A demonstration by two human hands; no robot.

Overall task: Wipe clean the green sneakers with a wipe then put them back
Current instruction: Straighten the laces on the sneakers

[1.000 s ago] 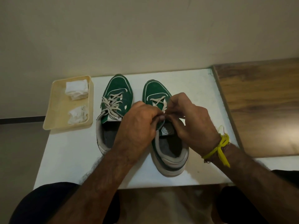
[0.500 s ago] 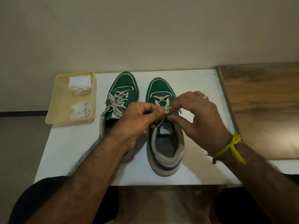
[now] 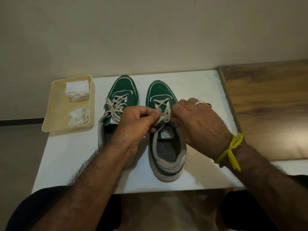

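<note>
Starting at the frame's left, I see a crumpled wipe lying used in the tray, so wiping looks done. Both green sneakers stand on the desk at centre. My left hand and right hand pinch the right sneaker's laces; only tidying seems left.

Your left hand and right hand both pinch the pale laces of the right green sneaker, which stands beside the left sneaker on the white table, with two white wipes in the beige tray at far left.
</note>
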